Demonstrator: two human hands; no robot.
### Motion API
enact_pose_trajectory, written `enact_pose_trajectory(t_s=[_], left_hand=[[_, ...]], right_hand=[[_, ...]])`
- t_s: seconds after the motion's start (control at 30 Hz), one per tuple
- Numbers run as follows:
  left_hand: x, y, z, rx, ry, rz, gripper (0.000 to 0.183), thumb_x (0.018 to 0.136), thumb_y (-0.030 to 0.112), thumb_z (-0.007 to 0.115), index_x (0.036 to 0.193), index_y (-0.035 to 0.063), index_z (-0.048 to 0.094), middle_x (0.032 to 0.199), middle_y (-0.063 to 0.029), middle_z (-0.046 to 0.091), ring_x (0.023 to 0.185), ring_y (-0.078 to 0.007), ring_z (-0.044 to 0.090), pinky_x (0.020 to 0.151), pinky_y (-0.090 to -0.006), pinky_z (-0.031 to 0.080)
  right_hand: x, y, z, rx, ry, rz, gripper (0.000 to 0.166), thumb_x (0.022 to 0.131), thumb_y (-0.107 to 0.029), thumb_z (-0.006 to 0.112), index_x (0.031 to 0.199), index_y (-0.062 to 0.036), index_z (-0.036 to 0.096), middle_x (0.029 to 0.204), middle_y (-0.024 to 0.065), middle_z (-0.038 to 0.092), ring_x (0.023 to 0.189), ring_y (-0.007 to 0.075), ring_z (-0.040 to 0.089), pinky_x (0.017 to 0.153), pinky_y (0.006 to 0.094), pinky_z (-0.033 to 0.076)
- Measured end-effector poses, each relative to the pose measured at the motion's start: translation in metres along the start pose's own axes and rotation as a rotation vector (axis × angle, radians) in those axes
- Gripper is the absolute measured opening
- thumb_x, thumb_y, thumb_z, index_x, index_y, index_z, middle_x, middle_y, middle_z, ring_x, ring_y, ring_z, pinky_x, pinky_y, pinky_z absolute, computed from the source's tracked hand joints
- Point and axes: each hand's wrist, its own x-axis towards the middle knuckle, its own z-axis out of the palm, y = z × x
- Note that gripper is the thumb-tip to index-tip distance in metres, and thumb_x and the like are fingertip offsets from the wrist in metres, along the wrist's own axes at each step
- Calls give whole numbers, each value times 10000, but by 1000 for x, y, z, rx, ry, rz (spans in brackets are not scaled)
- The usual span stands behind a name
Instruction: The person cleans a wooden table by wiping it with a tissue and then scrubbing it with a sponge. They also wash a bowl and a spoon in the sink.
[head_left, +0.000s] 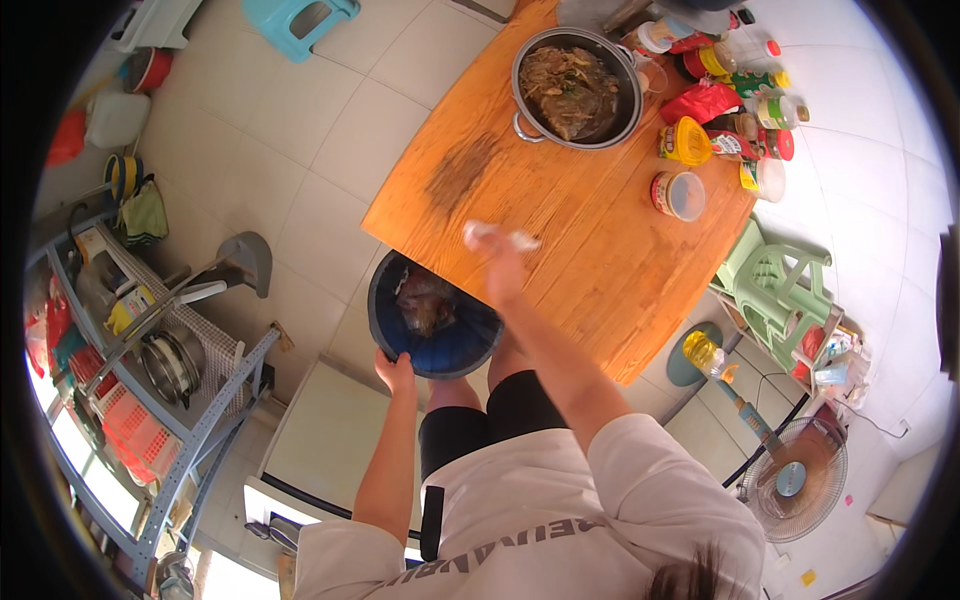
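My right hand (496, 259) is over the wooden table (585, 202) near its front edge, holding a crumpled white cloth or tissue (523, 240). With my left hand (395, 371) I grip the rim of a dark blue bin (448, 358), which stands just below the table's edge and has plastic bags and waste (426, 301) inside. A dark stain (461, 172) marks the tabletop left of the cloth. At the table's far side is a metal pot (527, 136) of cooked food (574, 90). A clear plastic tub (679, 196) sits at the right.
Bottles and jars, among them a yellow tub (686, 141), crowd the table's right edge by the wall. Green plastic stools (780, 277) and a fan (792, 478) stand to the right. A metal shelf rack (176, 465) is at left, and a blue stool (300, 26) stands behind.
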Motion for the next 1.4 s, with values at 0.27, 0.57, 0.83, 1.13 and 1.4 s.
enact_pose_trajectory(t_s=[0.27, 0.57, 0.83, 1.13, 1.4], left_hand=[[-25, 2, 22, -70, 24, -79, 360, 646, -124, 495, 980, -5, 561, 886, -27, 579, 757, -142, 522, 725, -256, 434], [-48, -28, 38, -72, 14, -6, 391, 634, -134, 514, 1000, -7, 571, 885, -36, 605, 748, -155, 544, 701, -271, 448], [-88, -20, 40, -73, 27, -86, 334, 635, -118, 523, 946, -1, 558, 871, -30, 588, 754, -149, 534, 724, -260, 437], [-112, -71, 38, -110, -23, 13, 391, 640, -131, 513, 1011, -19, 568, 929, -56, 615, 797, -164, 569, 750, -276, 458], [-152, -90, 28, -176, -37, -20, 370, 636, -133, 518, 984, -14, 561, 906, -45, 593, 778, -153, 545, 740, -263, 439]], right_hand=[[-31, -10, -54, -248, -42, -322, 216, 822, 36, 537, 981, -83, 622, 1020, 107, 614, 938, 274, 597, 793, 364, 483], [180, 22, -239, -656, 256, -282, 216, 785, 0, 536, 926, -105, 662, 959, 129, 619, 922, 331, 578, 783, 384, 468], [103, 52, -200, -412, 234, -267, 264, 792, -16, 530, 981, -126, 678, 966, 90, 636, 877, 270, 605, 749, 343, 483], [-100, 55, -99, 283, -203, 162, 240, 784, -66, 589, 1009, -78, 671, 978, 80, 653, 934, 241, 604, 865, 299, 463], [-202, 35, -136, -251, -197, -312, 402, 685, 92, 503, 1009, -111, 628, 900, 113, 565, 883, 315, 561, 754, 357, 468]])
